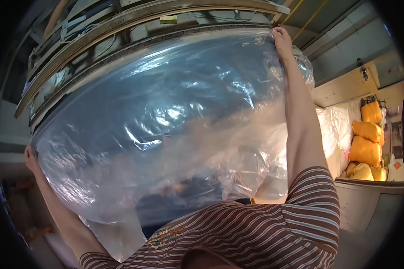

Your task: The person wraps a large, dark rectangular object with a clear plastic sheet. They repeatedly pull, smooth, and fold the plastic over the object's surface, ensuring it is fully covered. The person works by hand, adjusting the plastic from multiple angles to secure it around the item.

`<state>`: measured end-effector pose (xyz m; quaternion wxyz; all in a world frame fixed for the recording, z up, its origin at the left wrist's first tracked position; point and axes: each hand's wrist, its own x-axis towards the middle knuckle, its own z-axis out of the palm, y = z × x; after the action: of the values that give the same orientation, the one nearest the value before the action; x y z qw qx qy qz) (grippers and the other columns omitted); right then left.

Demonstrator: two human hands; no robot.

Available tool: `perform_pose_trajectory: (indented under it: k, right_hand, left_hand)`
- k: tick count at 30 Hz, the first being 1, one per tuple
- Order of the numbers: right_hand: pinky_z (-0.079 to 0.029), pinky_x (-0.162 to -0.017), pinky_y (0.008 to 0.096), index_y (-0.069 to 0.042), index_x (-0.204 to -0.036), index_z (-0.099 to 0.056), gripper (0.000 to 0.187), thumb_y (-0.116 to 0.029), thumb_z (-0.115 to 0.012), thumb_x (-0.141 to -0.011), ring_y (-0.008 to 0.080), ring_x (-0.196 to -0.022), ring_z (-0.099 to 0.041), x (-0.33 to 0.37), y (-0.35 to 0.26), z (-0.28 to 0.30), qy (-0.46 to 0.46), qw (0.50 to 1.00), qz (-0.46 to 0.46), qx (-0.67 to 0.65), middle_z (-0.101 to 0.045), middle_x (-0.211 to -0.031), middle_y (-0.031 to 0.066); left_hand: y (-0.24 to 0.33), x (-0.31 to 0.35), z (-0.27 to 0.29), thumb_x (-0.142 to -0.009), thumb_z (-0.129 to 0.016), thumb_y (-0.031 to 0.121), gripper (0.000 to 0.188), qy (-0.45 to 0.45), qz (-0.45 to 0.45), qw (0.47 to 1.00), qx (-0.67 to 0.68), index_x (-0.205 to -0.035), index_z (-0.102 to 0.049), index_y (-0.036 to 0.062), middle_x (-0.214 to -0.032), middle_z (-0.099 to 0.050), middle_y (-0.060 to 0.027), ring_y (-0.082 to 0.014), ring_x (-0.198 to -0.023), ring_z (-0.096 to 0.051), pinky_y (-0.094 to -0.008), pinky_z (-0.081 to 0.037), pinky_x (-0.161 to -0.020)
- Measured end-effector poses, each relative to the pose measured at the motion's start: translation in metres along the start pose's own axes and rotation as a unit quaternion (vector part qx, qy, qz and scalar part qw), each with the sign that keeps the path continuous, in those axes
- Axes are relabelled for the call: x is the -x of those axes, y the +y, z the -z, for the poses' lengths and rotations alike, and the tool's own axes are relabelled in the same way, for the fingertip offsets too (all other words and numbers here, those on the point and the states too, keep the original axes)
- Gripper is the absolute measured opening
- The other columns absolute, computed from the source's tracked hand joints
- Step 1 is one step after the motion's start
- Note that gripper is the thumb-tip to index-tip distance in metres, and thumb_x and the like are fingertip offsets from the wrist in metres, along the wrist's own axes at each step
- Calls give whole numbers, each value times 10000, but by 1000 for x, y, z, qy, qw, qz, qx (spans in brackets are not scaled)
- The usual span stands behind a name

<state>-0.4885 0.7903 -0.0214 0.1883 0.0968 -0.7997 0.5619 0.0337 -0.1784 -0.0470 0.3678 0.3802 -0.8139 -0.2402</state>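
The fingers of the right hand (281, 38) are pinching the upper right corner of a big clear plastic bag (166, 121), and the left hand (30, 158) is closing on its far left edge, so the bag is hanging stretched wide in front of the person's striped shirt (256, 233). It is looking very light, limp and slippery, likely to tear if tugged; the corners and edges seem the best places to grip. What is lying behind the film is blurring into dark and pale shapes. Yellow sacks (367, 141) are sitting stacked at the right.
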Motion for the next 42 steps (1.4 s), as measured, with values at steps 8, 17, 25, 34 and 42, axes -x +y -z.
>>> perform_pose_trajectory:
  k: [8,17,25,34,42]
  right_hand:
    - [-440,-711,254,-14,-933,-654,255,-240,-661,-816,115,-748,-558,-12,-15,-34,22,997,23,69,-635,-816,44]
    - [-448,-759,307,-23,-842,-634,307,-292,-708,-715,221,-803,-544,-30,-2,-27,87,969,74,219,-554,-901,128]
    - [-376,-902,365,6,-859,-562,376,-322,-693,-730,315,-995,-461,-34,-6,-27,124,962,18,242,-466,-1086,220]
    - [-396,-861,410,62,-846,-628,452,-387,-570,-834,361,-903,-532,-32,8,-60,124,981,44,140,-578,-950,272]
    - [-415,-711,349,4,-801,-624,496,-465,-488,-888,281,-776,-561,15,-60,8,-60,844,192,497,-593,-777,119]
  left_hand:
    - [13,-49,-27,-901,-573,343,408,-28,97,986,131,-1166,-622,36,-1136,-621,-69,-159,-1023,-551,-264,-407,-901]
    - [18,-72,-62,-894,-569,341,409,-58,78,988,119,-1141,-629,20,-1105,-620,-71,-147,-1005,-545,-275,-405,-894]
    - [-45,-99,-54,-946,-448,371,429,-136,69,979,135,-1072,-619,-3,-1039,-605,-74,-154,-939,-545,-291,-414,-854]
    - [-61,-156,68,-962,-383,343,455,-66,180,949,252,-1165,-557,-26,-1091,-603,-115,-185,-956,-560,-306,-411,-866]
    - [67,-26,5,-905,-513,392,451,-112,82,990,24,-1160,-598,30,-1116,-604,-121,-246,-1003,-565,-339,-443,-864]
